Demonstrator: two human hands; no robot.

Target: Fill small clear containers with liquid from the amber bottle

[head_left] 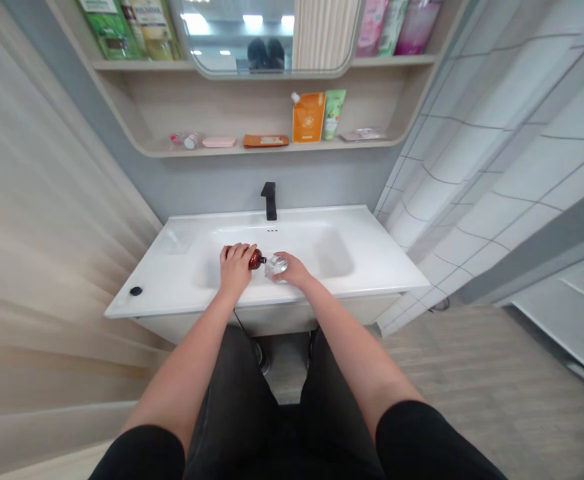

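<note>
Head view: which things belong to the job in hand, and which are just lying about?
In the job:
brown bottle, in the left hand, neck toward the clear container
clear container, in the right hand
sink, beneath both
perhaps the black round piece, possibly a cap

Lying about, on the lower shelf:
orange pouch
green tube
pink item
brown packet

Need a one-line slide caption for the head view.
Over a white sink, the left hand holds a brown bottle sideways, its neck toward a clear container in the right hand.
</note>
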